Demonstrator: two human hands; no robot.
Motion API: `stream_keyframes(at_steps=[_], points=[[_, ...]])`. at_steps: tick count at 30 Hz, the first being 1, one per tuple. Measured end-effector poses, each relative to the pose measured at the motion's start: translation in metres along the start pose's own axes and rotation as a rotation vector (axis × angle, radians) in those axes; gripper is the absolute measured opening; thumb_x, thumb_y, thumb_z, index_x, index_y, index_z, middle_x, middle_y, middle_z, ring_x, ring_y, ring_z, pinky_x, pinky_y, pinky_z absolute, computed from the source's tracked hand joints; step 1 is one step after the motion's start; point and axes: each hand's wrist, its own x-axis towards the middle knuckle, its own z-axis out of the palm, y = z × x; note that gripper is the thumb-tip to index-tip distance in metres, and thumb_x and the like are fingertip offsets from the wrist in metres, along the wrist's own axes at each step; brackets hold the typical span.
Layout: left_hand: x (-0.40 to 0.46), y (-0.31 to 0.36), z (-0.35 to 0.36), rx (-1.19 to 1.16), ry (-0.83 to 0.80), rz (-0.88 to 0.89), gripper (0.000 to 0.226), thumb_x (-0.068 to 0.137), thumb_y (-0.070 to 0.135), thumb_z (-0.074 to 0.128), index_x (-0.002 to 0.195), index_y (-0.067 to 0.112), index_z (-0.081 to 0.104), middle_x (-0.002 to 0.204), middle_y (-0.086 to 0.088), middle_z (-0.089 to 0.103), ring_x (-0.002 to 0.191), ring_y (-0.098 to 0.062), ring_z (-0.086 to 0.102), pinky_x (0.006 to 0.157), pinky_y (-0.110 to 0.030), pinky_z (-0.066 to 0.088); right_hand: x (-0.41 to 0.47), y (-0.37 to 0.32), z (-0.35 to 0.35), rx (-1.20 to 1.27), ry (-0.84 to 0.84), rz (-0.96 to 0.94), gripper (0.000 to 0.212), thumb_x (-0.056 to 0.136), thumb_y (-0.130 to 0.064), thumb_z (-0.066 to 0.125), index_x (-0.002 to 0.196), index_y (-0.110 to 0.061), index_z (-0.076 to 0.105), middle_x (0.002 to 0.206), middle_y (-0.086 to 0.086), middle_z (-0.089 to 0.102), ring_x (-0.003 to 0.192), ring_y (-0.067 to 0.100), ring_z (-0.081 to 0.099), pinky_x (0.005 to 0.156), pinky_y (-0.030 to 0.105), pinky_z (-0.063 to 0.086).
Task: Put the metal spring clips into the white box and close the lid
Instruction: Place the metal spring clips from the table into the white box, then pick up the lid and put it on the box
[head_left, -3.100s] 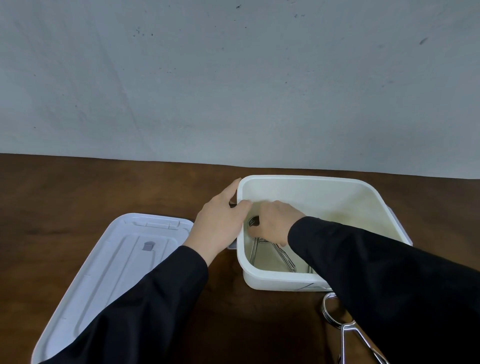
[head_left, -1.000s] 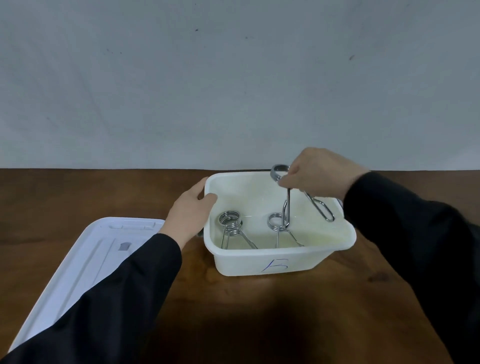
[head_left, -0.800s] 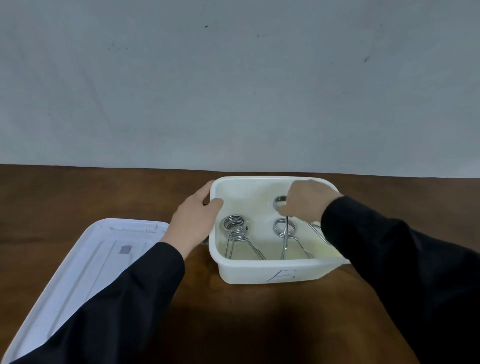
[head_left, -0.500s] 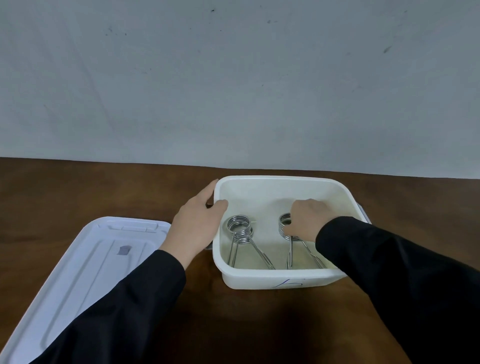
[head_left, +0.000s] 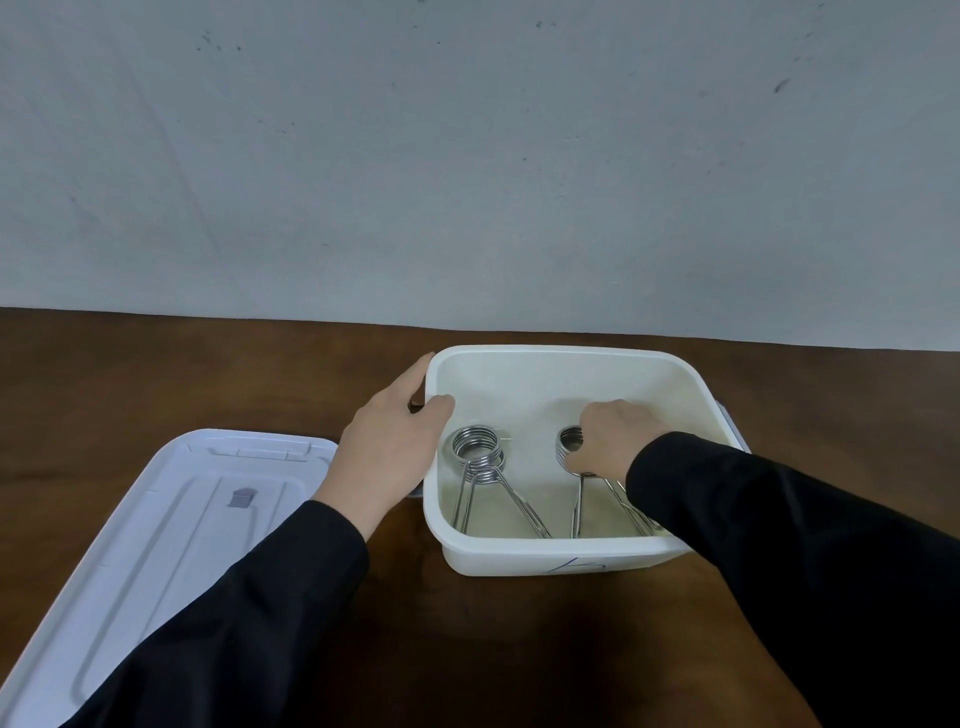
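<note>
Reaching into the white box (head_left: 566, 558), a person's right hand (head_left: 615, 436) is curling its fingers around the coil of a metal spring clip (head_left: 574, 447) lying on the box floor, though whether the fingertips are pinching the coil or only resting on it cannot be told. At the box's left wall, the left hand (head_left: 389, 452) is steadying the container, its thumb hooking over the rim and its fingers pressing together against the outside. Inside the box, toward that left wall, another spring clip (head_left: 478, 462) is lying free, its coil pointing at the far wall and its two wire legs running to the near wall. Left of the box, the lid (head_left: 171, 525) is lying flat on the brown table (head_left: 493, 649), apart from the box. These clips are looking stiff, smooth and fairly heavy for their size, likely to slide and clatter on the plastic; the coil is offering the surest hold. That lid is appearing light and slightly flexible, best lifted by its edges.
</note>
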Motion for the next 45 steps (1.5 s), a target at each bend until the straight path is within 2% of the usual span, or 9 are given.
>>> stream_keyframes(at_steps=[7, 19, 23, 27, 31, 35, 38, 40, 45], points=[[-0.001, 0.002, -0.001, -0.001, -0.011, -0.016, 0.051, 0.099, 0.041, 0.048, 0.146, 0.059, 0.048, 0.099, 0.01, 0.07, 0.095, -0.024, 0.071, 0.087, -0.055, 0.062, -0.004, 0.003, -0.002, 0.023, -0.06, 0.002, 0.049, 0.085, -0.052, 0.068, 0.108, -0.009, 0.063, 0.09, 0.004, 0.058, 0.081, 0.023, 0.055, 0.07, 0.03, 0.042], [-0.001, 0.002, -0.002, 0.033, -0.011, -0.001, 0.051, 0.102, 0.039, 0.049, 0.15, 0.055, 0.047, 0.103, 0.01, 0.068, 0.095, -0.022, 0.07, 0.085, -0.053, 0.063, -0.009, 0.003, -0.012, -0.002, -0.023, -0.012, 0.057, 0.085, -0.063, 0.06, 0.104, -0.009, 0.063, 0.085, 0.003, 0.059, 0.078, 0.022, 0.055, 0.068, 0.03, 0.04], [-0.001, 0.004, -0.005, 0.044, -0.007, -0.032, 0.057, 0.102, 0.046, 0.05, 0.158, 0.052, 0.039, 0.119, 0.004, 0.069, 0.108, -0.027, 0.069, 0.09, -0.055, 0.061, -0.018, 0.008, -0.039, -0.028, 0.157, -0.044, 0.046, 0.094, -0.057, 0.046, 0.087, -0.014, 0.059, 0.083, 0.002, 0.059, 0.079, 0.026, 0.055, 0.07, 0.033, 0.038], [-0.008, 0.007, -0.007, 0.104, 0.107, 0.022, 0.063, 0.106, 0.055, 0.044, 0.164, 0.031, 0.036, 0.148, -0.002, 0.057, 0.128, -0.021, 0.058, 0.097, -0.034, 0.047, -0.051, -0.009, -0.061, 0.188, 0.491, -0.176, 0.048, 0.096, -0.037, 0.05, 0.058, -0.012, 0.038, 0.052, 0.002, 0.04, 0.05, 0.021, 0.037, 0.047, 0.032, 0.029], [-0.032, -0.003, -0.011, -0.016, 0.424, 0.088, 0.021, 0.109, 0.038, 0.048, 0.114, 0.025, 0.063, 0.112, 0.001, 0.066, 0.091, -0.009, 0.061, 0.076, -0.023, 0.047, -0.114, -0.045, -0.066, 0.492, 0.68, -0.41, 0.047, 0.093, -0.031, 0.058, 0.055, -0.011, 0.039, 0.045, 0.0, 0.032, 0.045, 0.018, 0.031, 0.045, 0.035, 0.032], [-0.067, -0.041, -0.019, 0.144, 0.511, 0.075, 0.025, 0.106, 0.033, 0.055, 0.088, 0.018, 0.064, 0.08, 0.004, 0.061, 0.074, -0.016, 0.058, 0.059, -0.021, 0.04, -0.171, -0.08, -0.036, 0.7, 0.681, -0.691, 0.044, 0.091, -0.029, 0.058, 0.054, -0.017, 0.038, 0.046, -0.006, 0.034, 0.044, 0.014, 0.037, 0.044, 0.031, 0.033], [-0.09, -0.083, -0.026, 0.52, 0.444, -0.037, 0.022, 0.102, 0.04, 0.062, 0.108, 0.021, 0.071, 0.101, 0.001, 0.068, 0.09, -0.019, 0.065, 0.074, -0.029, 0.054, -0.183, -0.101, 0.02, 0.726, 0.607, -0.783, 0.044, 0.092, -0.027, 0.06, 0.055, -0.012, 0.04, 0.05, -0.004, 0.036, 0.046, 0.015, 0.036, 0.044, 0.032, 0.031], [-0.105, -0.107, -0.029, 0.692, 0.355, -0.123, 0.033, 0.099, 0.051, 0.061, 0.12, 0.027, 0.068, 0.115, 0.001, 0.071, 0.103, -0.02, 0.067, 0.089, -0.035, 0.057, -0.178, -0.11, 0.063, 0.687, 0.506, -0.752, 0.043, 0.094, -0.032, 0.058, 0.058, -0.016, 0.041, 0.053, -0.008, 0.037, 0.05, 0.012, 0.039, 0.046, 0.029, 0.032], [-0.133, -0.128, -0.031, 0.77, 0.267, -0.139, 0.044, 0.1, 0.063, 0.046, 0.115, 0.025, 0.065, 0.105, 0.005, 0.066, 0.097, -0.019, 0.062, 0.084, -0.034, 0.051, -0.16, -0.116, 0.131, 0.7, 0.36, -0.568, 0.042, 0.096, -0.044, 0.048, 0.06, -0.025, 0.038, 0.057, -0.012, 0.037, 0.056, 0.006, 0.042, 0.054, 0.02, 0.035]])
